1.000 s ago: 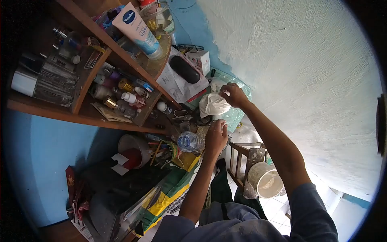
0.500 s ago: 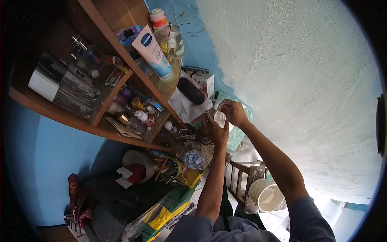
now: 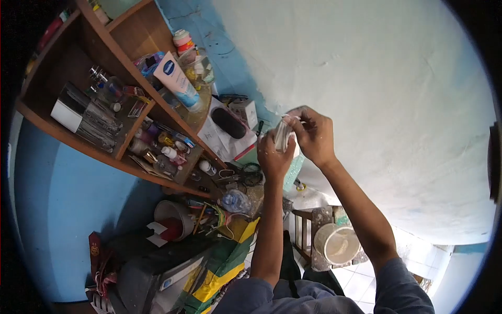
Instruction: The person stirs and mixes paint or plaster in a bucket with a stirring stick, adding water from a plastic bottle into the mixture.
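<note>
My left hand (image 3: 274, 159) is wrapped around a whitish, shiny piece (image 3: 283, 135) with lengthwise folds. It looks like thin plastic, but its exact kind cannot be made out. At its upper edge, my right hand (image 3: 315, 135) pinches the same piece between thumb and fingers. Pale specks show on the fingers of both hands. The two hands are close together in front of the partly whitened wall (image 3: 366, 78). Behind them, a green glassy surface (image 3: 294, 171) shows in part.
A wooden shelf (image 3: 137, 86) with bottles and a lotion tube (image 3: 177, 81) stands at left. Below the hands are a crumpled clear plastic bottle (image 3: 236, 201) and clutter. A white bucket (image 3: 337, 245) stands on a stained wooden support (image 3: 320, 222). A dark oblong case (image 3: 228, 123) lies on papers.
Both hands have risen slightly in view, still on the whitish piece, which now appears narrower and folded. The view has shifted, so the shelf appears further left.
</note>
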Available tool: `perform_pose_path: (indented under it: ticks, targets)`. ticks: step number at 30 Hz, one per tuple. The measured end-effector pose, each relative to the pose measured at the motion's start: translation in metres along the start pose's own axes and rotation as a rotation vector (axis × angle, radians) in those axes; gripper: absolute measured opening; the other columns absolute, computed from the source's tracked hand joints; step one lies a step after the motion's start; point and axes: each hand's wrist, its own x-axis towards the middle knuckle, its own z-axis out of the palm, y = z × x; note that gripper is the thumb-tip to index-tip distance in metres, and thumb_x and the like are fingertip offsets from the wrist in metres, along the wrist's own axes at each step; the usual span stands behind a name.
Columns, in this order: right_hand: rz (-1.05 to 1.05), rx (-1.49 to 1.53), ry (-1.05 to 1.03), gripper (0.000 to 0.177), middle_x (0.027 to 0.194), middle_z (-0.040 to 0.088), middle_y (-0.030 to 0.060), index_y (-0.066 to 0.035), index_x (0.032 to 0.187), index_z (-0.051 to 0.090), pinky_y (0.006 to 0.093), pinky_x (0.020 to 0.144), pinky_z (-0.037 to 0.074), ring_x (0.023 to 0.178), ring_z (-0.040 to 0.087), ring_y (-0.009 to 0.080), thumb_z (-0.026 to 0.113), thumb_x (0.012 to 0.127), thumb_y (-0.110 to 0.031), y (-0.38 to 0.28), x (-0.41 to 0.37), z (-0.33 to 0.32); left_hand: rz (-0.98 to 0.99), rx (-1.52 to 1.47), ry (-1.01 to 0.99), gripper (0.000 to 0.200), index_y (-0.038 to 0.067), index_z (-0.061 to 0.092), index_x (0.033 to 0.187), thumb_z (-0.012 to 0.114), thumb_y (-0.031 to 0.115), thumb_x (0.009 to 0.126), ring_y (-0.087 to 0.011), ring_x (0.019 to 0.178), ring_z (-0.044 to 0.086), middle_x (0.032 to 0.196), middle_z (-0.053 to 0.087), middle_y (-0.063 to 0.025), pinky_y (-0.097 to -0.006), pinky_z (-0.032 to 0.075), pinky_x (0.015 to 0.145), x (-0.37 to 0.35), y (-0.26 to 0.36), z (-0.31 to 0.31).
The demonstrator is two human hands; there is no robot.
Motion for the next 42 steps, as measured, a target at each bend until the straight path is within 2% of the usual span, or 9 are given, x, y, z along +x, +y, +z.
perform_pose_path:
  ticks: [7,10,13,15,16,18,28,34,42]
  targets:
    - [-0.021,0.015,0.061,0.014,0.068,0.064,0.0089,0.004,0.085,0.065,0.0256,0.055,0.049,0.061,0.061,0.0117,0.067,0.085,-0.010,-0.094,-0.035,-0.079,0.098,-0.345,-0.322,0.018,-0.001,0.066,0.086,0.060,0.016,0.082,-0.0297,0.075,0.063,0.082,0.065,-0.0154,-0.0409,0.048,0.068,-0.024,0.114,-0.072]
    - [0.033,-0.044,0.037,0.015,0.069,0.064,0.0067,0.006,0.085,0.064,0.0251,0.056,0.052,0.063,0.060,0.0087,0.066,0.086,-0.010,-0.100,-0.072,-0.113,-0.213,-0.349,-0.678,0.024,-0.002,0.067,0.087,0.059,0.021,0.086,-0.0224,0.071,0.065,0.078,0.068,-0.0148,-0.0369,0.049,0.065,-0.068,0.147,-0.098]
    - [0.170,-0.062,-0.033,0.015,0.069,0.065,0.0077,0.005,0.085,0.064,0.0249,0.055,0.052,0.063,0.061,0.0095,0.066,0.087,-0.010,-0.093,-0.131,-0.138,-0.294,-0.439,-0.787,0.027,-0.001,0.068,0.085,0.058,0.024,0.088,-0.0179,0.069,0.066,0.075,0.069,-0.0137,-0.0340,0.050,0.064,-0.140,0.147,-0.100]
    - [0.380,0.069,0.013,0.018,0.058,0.059,0.0139,0.003,0.073,0.062,0.0312,0.052,0.045,0.048,0.056,0.0208,0.069,0.080,-0.012,-0.074,-0.179,-0.148,-0.389,-0.425,-0.806,0.028,-0.001,0.067,0.082,0.059,0.025,0.087,-0.0173,0.066,0.065,0.070,0.067,-0.0123,-0.0343,0.049,0.062,-0.193,0.159,-0.103]
    - [0.437,0.020,-0.048,0.016,0.063,0.063,0.0123,0.004,0.077,0.062,0.0287,0.052,0.049,0.055,0.060,0.0167,0.066,0.083,-0.010,-0.065,-0.201,-0.156,-0.448,-0.355,-0.800,0.029,-0.001,0.066,0.081,0.059,0.026,0.087,-0.0171,0.063,0.064,0.067,0.065,-0.0113,-0.0346,0.049,0.061,-0.216,0.169,-0.107]
    - [0.510,-0.109,-0.138,0.015,0.066,0.065,0.0118,0.006,0.079,0.063,0.0273,0.053,0.052,0.060,0.065,0.0138,0.064,0.086,-0.008,-0.040,-0.243,-0.165,-0.656,-0.124,-1.173,0.032,0.000,0.063,0.104,0.059,0.026,0.088,-0.0193,0.081,0.064,0.092,0.068,-0.0112,-0.0333,0.050,0.073,-0.257,0.151,-0.101]
    - [0.423,-0.665,-0.460,0.027,0.073,0.065,0.0219,0.003,0.078,0.067,0.0450,0.066,0.053,0.068,0.064,0.0396,0.069,0.078,-0.024,0.086,-0.340,-0.148,-1.177,-0.469,-1.033,0.035,-0.003,0.062,0.089,0.054,0.031,0.086,-0.0173,0.063,0.058,0.073,0.061,-0.0099,-0.0350,0.047,0.061,-0.387,0.155,-0.059]
    - [0.390,-0.631,-0.309,0.032,0.082,0.065,0.0238,0.003,0.085,0.064,0.0460,0.072,0.052,0.078,0.065,0.0385,0.068,0.080,-0.028,0.053,-0.340,-0.164,-1.233,-0.459,-1.005,0.026,0.003,0.062,0.090,0.053,0.027,0.087,-0.0162,0.061,0.060,0.076,0.061,-0.0079,-0.0319,0.048,0.056,-0.414,0.122,-0.028]
    - [0.888,-0.261,-0.545,0.050,0.080,0.067,0.0204,0.003,0.090,0.067,0.0393,0.069,0.051,0.078,0.067,0.0305,0.059,0.088,-0.046,-0.006,-0.380,-0.219,-1.424,-0.731,-0.791,0.032,0.005,0.064,0.090,0.056,0.036,0.086,-0.0180,0.065,0.061,0.078,0.061,-0.0070,-0.0326,0.050,0.058,-0.400,0.151,-0.035]
